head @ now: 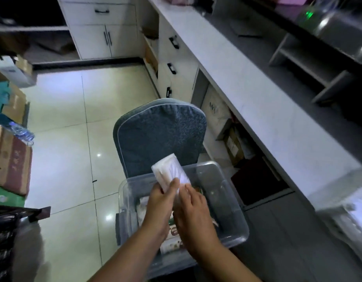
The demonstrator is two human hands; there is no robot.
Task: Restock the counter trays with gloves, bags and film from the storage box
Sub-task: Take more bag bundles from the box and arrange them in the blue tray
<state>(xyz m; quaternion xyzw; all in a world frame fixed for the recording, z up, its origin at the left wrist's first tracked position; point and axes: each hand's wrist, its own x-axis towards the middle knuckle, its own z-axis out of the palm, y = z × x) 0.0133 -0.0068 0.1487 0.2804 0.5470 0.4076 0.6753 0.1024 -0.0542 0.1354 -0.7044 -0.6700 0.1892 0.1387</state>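
Two bare hands reach out over the box, close to the camera. The left hand (159,202) has its fingers and thumb curled round the bottom end of a soft white pack wrapped in see-through plastic (170,169) and holds it up above the box. The right hand (193,212) lies with straight fingers against the same end of the pack; it touches but does not grab. I cannot tell if the pack holds gloves, bags or film. Under the hands sits the big see-through plastic storage box (222,192), with no lid on it. Inside lie pale packs (143,208) on the left side and a white packet with brown and green pictures (172,239) near the front. The box rests on a chair with a blue-grey padded cushion (159,135). To the right runs the long pale grey counter (257,102). A blurry white shape (349,216) at its near end may be a tray, but I cannot be sure. So the job looks far from done: one pack is out of the box but not yet on the counter, and more packs wait inside.
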